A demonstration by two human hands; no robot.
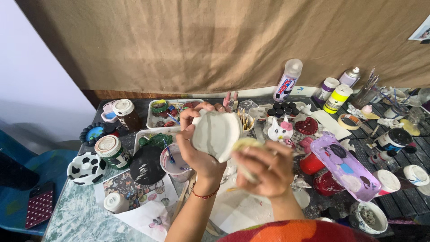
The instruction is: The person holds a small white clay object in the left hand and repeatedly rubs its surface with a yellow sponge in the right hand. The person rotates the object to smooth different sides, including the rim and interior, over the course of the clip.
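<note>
Two spray cans (288, 80) (350, 77), one cow-patterned dish (87, 168) (black-and-white), one purple palette tray (346, 166).

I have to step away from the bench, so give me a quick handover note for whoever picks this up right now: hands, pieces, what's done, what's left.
Left hand: gripping the white, unpainted, curved ceramic piece, raised over the table.
Right hand: closed on a pale yellowish sponge pressed to the piece's lower right edge.
Nearby: cup of cloudy water with a brush by the left wrist, round black palette beside it, purple paint-smeared tray to the right.
Done: cannot tell; the piece has grey streaks and no colour.
Left: apparently finishing the wiping; any painting is not yet begun.
</note>
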